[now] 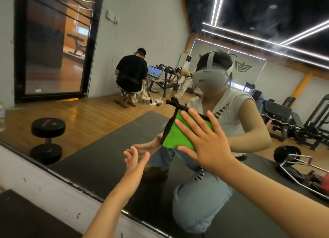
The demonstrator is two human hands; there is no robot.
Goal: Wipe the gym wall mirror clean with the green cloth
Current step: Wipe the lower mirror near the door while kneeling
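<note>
Where right hand (208, 143) presses, cloth (172, 138) meets mirror (92, 113).

right hand (208, 145) splayed flat, left hand (135, 160) relaxed

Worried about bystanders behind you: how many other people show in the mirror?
2. A person in black sits at the laptop, left of your reflection; another person bends at the dumbbell rack. Others may be hidden behind your reflection.
</note>
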